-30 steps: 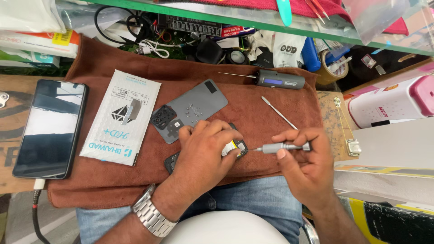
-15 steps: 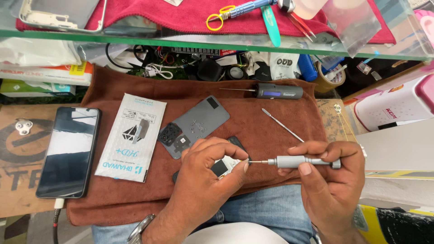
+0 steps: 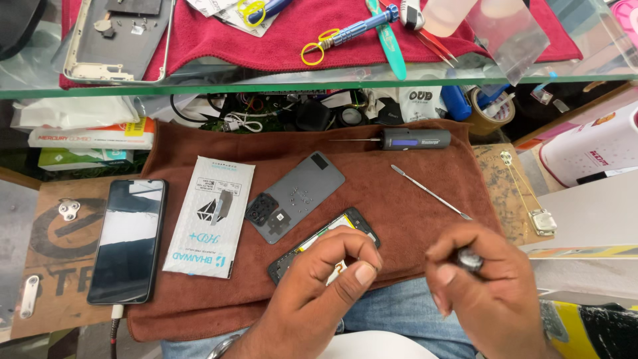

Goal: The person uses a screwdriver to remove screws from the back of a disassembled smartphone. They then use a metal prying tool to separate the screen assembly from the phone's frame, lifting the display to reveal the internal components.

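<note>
An opened phone [image 3: 355, 223] with a black frame and exposed yellow and green insides lies on a brown towel [image 3: 412, 219] on my lap. My left hand [image 3: 325, 279] covers its near half, fingers curled and thumb pressed onto it. My right hand [image 3: 485, 282] is just to the right, closed around a small silver screwdriver [image 3: 470, 259]. Only the screwdriver's round end shows between my fingers; its tip is hidden. The grey back cover [image 3: 299, 193] lies just beyond the phone, with several tiny screws on it.
A white packet [image 3: 211, 216] and a black phone [image 3: 128, 239] on a cable lie to the left. A thin metal pry tool [image 3: 430, 193] and a grey electric screwdriver [image 3: 407, 139] lie further back. A glass shelf [image 3: 199, 83] holds a red cloth [image 3: 279, 36] and tools.
My right hand has drawn back from the left and turned the screwdriver end-on. My left hand has dropped onto the opened phone. The view has tilted upward, showing more of the shelf.
</note>
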